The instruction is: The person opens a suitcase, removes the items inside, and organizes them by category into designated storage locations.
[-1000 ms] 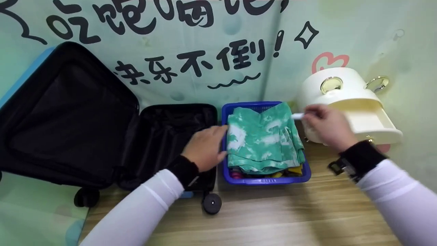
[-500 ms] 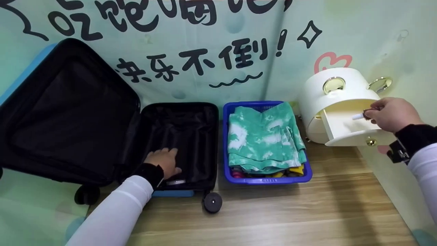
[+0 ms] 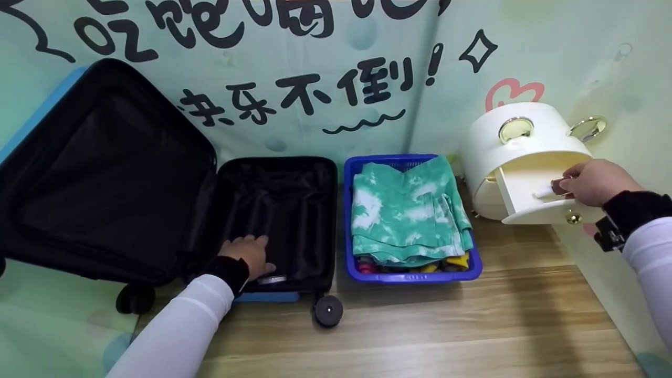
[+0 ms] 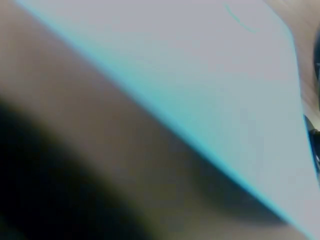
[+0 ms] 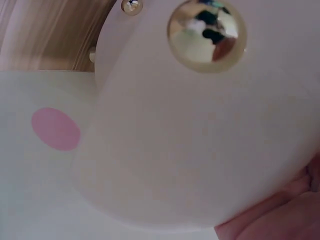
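My right hand (image 3: 598,182) pinches a small slim tube (image 3: 544,192) with a white end and a brown-red part. It holds the tube low over the pulled-out drawer (image 3: 543,214) of a round white box (image 3: 485,142). The right wrist view shows the drawer's pale front with a gold knob (image 5: 207,35); part of the hand (image 5: 280,220) peeks in at the lower right. My left hand (image 3: 248,256) lies in the open black-lined suitcase (image 3: 296,220), fingers straight. Beside its thumb is a small silvery object (image 3: 272,280), its kind unclear. A blurred pale surface (image 4: 215,100) fills the left wrist view.
Between suitcase and box stands a blue basket (image 3: 415,277) with folded green-and-white tie-dye cloth (image 3: 404,215) on other items. The suitcase lid (image 3: 105,184) leans upright at left. Caster wheels (image 3: 328,311) jut toward the wooden floor (image 3: 420,336). A printed wall is behind.
My right hand moved from beside the basket to over the drawer, then lowered the tube into it. My left hand moved from the basket's edge into the suitcase and stayed there.
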A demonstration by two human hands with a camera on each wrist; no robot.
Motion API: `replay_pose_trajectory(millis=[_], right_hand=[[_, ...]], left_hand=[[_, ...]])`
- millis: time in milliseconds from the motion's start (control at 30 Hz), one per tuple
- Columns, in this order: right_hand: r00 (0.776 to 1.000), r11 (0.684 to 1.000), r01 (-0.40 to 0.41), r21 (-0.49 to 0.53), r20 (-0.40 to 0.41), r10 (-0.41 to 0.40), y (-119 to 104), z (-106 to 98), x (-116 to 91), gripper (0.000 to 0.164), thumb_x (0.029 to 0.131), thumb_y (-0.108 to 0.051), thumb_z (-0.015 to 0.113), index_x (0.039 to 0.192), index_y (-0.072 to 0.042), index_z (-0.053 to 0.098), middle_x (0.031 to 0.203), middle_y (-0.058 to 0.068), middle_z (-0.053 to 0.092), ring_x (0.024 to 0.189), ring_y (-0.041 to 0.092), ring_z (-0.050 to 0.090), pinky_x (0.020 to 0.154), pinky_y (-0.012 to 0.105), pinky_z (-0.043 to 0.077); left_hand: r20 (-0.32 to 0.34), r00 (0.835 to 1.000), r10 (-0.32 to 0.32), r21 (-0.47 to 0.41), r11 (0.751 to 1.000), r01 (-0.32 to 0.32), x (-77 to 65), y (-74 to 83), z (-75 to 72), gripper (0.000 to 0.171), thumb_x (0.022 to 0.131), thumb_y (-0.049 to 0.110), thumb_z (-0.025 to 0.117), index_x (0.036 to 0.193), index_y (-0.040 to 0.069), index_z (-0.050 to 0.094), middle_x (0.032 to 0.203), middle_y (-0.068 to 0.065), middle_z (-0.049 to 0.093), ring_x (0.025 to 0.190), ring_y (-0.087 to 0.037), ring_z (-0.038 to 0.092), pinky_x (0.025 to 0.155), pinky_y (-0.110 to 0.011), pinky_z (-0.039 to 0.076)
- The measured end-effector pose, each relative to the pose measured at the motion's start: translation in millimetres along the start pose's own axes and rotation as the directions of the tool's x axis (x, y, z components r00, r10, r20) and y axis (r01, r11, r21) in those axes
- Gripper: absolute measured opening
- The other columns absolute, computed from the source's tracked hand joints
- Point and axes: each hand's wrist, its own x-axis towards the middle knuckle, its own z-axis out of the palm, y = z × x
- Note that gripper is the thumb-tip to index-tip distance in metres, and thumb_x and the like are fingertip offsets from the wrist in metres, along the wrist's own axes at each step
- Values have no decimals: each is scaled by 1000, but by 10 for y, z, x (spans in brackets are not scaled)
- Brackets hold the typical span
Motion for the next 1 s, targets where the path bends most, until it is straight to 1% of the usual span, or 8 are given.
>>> replay_pose_trajectory(millis=[200,267,400,600,700,800,900,1000], right_hand=[[1000,1000,-7,-15,25,7,3,-2,23,58,95,-38,55,116,15,54,102,32,60,88,44,54,79,59,40],[1000,999,5,-37,30,-4,5,-2,32,54,94,-36,56,114,14,57,104,33,59,88,43,54,79,59,40],[999,997,28,-66,36,-25,12,-7,47,43,92,-27,58,113,11,60,100,29,62,85,40,55,76,55,41],[1000,998,23,-67,21,-21,20,0,49,39,89,-22,58,113,9,61,101,28,63,81,37,57,72,49,42],[1000,998,15,-56,-5,-15,20,18,43,39,91,-22,55,114,9,60,101,28,63,82,38,56,74,51,42],[999,999,10,-38,-44,-12,18,39,28,42,93,-27,54,115,9,59,104,30,62,85,40,56,76,54,41],[994,1000,8,-19,-109,-10,10,75,2,45,95,-31,52,114,9,59,108,32,59,89,44,54,78,57,40],[979,1000,-15,28,-204,20,-28,136,-58,49,97,-36,46,115,7,60,110,32,59,94,46,53,80,58,39]], left_hand=[[5,1000,-3,-10,1000,3,0,-5,8,77,89,45,64,146,1,36,139,-30,41,125,-50,38,101,-65,24],[8,1000,-5,-13,1000,5,-8,-1,2,77,89,45,64,146,1,36,139,-30,41,126,-50,37,101,-66,24],[15,1000,-9,-16,1000,9,-16,-2,-1,77,90,44,64,146,1,35,140,-30,40,126,-50,37,100,-67,24],[11,1000,-9,-12,1000,9,-26,-12,14,77,89,45,64,146,1,37,138,-30,42,125,-50,39,100,-67,24],[6,1000,-8,-15,1000,8,-32,-10,18,76,89,44,65,146,1,37,138,-30,42,125,-50,39,100,-67,24],[-2,1000,-11,-21,1000,11,-37,-4,10,76,89,44,65,146,1,37,139,-30,41,125,-50,38,100,-67,24],[-8,1000,-13,-26,1000,13,-41,3,8,76,89,43,66,145,1,37,139,-30,41,125,-50,38,100,-67,24],[-7,1000,-11,-25,1000,11,-38,6,9,76,89,43,65,145,1,37,139,-30,42,125,-50,38,99,-67,25]])
